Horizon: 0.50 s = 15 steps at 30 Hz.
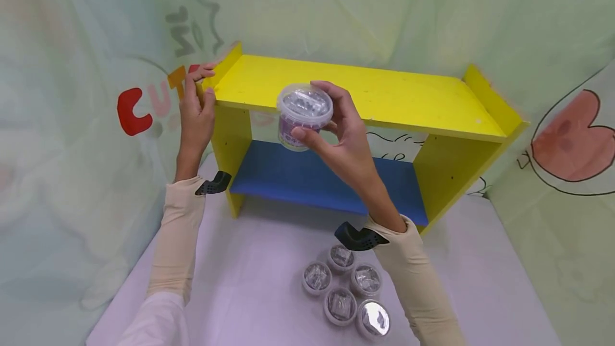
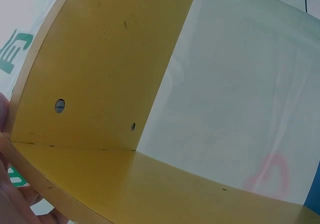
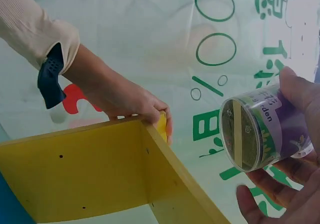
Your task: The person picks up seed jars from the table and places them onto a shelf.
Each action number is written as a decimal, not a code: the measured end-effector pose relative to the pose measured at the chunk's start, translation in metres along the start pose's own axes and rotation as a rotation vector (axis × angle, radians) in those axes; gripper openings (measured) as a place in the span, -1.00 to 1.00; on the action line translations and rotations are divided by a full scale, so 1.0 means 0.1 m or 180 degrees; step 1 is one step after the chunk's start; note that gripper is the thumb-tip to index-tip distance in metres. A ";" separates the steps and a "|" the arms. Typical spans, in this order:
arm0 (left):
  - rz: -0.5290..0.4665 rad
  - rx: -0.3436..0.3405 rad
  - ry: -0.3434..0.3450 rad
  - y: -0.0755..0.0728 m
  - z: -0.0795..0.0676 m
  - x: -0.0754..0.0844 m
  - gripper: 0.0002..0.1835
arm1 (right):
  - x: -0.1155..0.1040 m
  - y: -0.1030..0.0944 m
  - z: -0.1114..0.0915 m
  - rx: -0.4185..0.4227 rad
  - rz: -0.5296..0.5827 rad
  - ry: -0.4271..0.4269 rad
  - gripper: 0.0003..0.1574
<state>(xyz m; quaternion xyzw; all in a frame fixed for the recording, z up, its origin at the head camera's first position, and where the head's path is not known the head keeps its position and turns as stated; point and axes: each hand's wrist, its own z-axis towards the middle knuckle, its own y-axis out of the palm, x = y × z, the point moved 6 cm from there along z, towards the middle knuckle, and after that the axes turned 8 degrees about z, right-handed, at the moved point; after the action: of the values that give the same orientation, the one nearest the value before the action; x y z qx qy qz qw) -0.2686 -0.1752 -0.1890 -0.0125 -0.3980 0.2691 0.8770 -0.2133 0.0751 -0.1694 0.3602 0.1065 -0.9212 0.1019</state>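
My right hand (image 1: 351, 146) holds a small clear plastic tub (image 1: 304, 116) with a lid and a purple label, raised in front of the shelf unit's upper board. Thumb and fingers press its sides; in the right wrist view the tub (image 3: 270, 126) lies tipped, its clear base showing a pale strip. At the upper left corner of the yellow and blue shelf unit (image 1: 408, 95), my left hand (image 1: 198, 113) grips the side panel, fingers over the edge. The left wrist view shows mostly the yellow panel (image 2: 100, 59), with part of the hand at its border.
Several similar lidded tubs (image 1: 340, 306) stand grouped on the pale tabletop (image 1: 250, 282), in front of the unit and beside my right forearm. A blue lower shelf (image 1: 298, 175) spans the unit. Printed cloth (image 1: 307, 9) hangs behind and at both sides.
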 end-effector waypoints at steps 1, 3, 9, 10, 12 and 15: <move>-0.0007 -0.0001 0.0014 0.00 0.00 0.00 -0.67 | -0.01 0.02 0.06 -0.0027 -0.0101 0.0007 -0.05; -0.0043 -0.0012 0.0037 0.01 0.00 -0.01 -0.67 | 0.00 0.06 0.18 -0.0081 -0.0245 0.0039 -0.15; -0.0105 -0.0049 0.0056 0.02 0.01 -0.02 -0.67 | 0.20 0.09 0.48 -0.0223 -0.0415 0.0437 -0.19; -0.0102 -0.0044 0.0066 0.02 0.00 -0.02 -0.67 | 0.23 0.09 0.51 -0.0246 -0.0449 0.0479 -0.19; -0.0105 -0.0038 0.0089 0.02 0.00 -0.02 -0.67 | 0.30 0.09 0.57 -0.0290 -0.0485 0.0550 -0.19; -0.0089 -0.0021 0.0108 0.01 -0.01 -0.01 -0.67 | 0.36 0.12 0.63 -0.0368 -0.0504 0.0630 -0.18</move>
<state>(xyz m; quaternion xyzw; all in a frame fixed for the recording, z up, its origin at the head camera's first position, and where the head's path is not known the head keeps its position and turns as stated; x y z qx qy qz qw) -0.2691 -0.1744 -0.1903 -0.0144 -0.3841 0.2552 0.8872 -0.2766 0.0424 -0.1501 0.4333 0.1970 -0.8786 0.0385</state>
